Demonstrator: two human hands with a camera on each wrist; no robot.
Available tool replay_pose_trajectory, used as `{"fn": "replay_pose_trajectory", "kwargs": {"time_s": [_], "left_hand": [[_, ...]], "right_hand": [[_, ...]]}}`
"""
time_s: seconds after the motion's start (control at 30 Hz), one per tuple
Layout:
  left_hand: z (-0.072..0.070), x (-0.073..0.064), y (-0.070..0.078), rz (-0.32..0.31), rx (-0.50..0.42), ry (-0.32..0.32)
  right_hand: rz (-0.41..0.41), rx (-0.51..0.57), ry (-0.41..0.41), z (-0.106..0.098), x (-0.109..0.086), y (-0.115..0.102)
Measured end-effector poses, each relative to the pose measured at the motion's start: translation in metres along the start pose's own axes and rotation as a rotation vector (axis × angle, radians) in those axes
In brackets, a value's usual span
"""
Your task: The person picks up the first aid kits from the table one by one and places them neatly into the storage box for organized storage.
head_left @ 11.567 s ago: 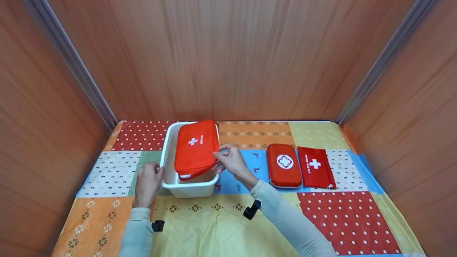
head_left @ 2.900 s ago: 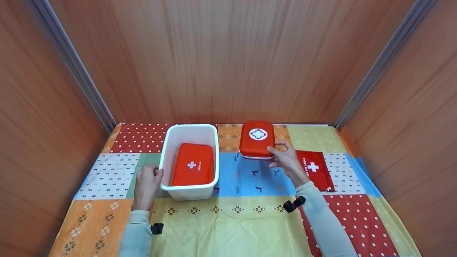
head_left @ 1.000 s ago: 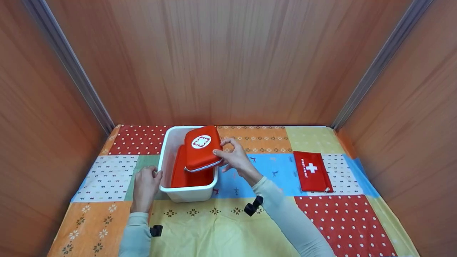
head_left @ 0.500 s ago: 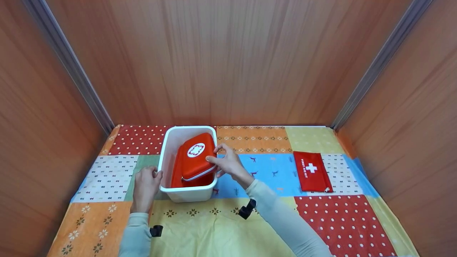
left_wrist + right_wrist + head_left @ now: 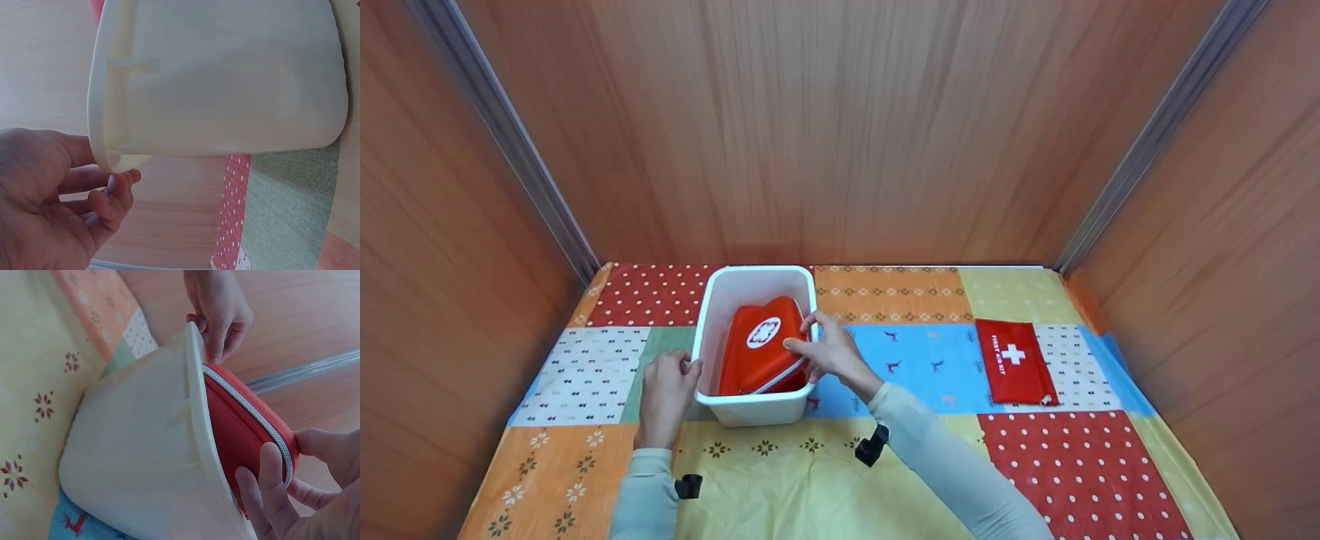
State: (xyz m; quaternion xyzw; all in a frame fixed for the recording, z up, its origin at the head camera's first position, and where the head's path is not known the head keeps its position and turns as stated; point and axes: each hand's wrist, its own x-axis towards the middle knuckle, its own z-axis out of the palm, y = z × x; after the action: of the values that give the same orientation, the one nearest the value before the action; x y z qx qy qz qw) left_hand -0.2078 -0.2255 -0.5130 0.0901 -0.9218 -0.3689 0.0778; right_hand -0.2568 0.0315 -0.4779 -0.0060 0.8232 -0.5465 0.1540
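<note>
Head view: red zippered case [image 5: 765, 352] now sits lower in the white plastic bin [image 5: 754, 414] than half a second ago. Its round white emblem has shifted down and toward the left wall. One second ago the case was higher, overlapping the far end of the rim; 11.6 s ago it lay flat on the table, beside the FIRST AID KIT pouch [image 5: 1018, 364], which has stayed in its place.

Current position of case: tilted, right side raised, resting over a flat red pouch [image 5: 729, 375] of which only the borders show. Right wrist view: silver zip runs along the case's side, and part of the case stands above the rim.

Right hand [image 5: 834, 351]: grip pinching the case at its right edge, thumb on the emblem face, fingers along the zipped side. Left hand [image 5: 666, 394]: grip pinching the bin's left rim, as in the earlier frames; left wrist view shows fingertips curled under the lip.

Counts: hands, 2. Bins, 1. Zippered cases, 1. Pouches, 2 (one under the case in the bin, one on the table well to the right). Red items in total, 3. Black wrist devices [image 5: 688, 486], 2, one per forearm. Patchwork tablecloth [image 5: 825, 495], 1, covering the table. Wood-grain panels [image 5: 840, 135], 3: back, left, right.
</note>
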Motion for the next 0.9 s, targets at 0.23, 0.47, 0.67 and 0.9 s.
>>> {"fn": "replay_pose_trajectory", "kwargs": {"time_s": [0.23, 0.47, 0.67, 0.9], "left_hand": [[0.0008, -0.0016, 0.0002, -0.011, 0.005, 0.006], [0.0014, -0.0027, 0.0003, 0.011, 0.014, 0.019], [0.0027, -0.0016, -0.0001, 0.031, 0.01, 0.058], [0.0026, -0.0011, -0.001, 0.028, -0.002, 0.039]], "right_hand": [[0.038, -0.045, -0.004, 0.0053, -0.0002, -0.0005], [0.032, -0.088, -0.011, 0.0076, -0.0009, -0.0003], [-0.027, -0.115, -0.035, 0.0081, -0.003, 0.0024], [-0.053, -0.119, 0.002, 0.0035, -0.0019, 0.0066]]}}
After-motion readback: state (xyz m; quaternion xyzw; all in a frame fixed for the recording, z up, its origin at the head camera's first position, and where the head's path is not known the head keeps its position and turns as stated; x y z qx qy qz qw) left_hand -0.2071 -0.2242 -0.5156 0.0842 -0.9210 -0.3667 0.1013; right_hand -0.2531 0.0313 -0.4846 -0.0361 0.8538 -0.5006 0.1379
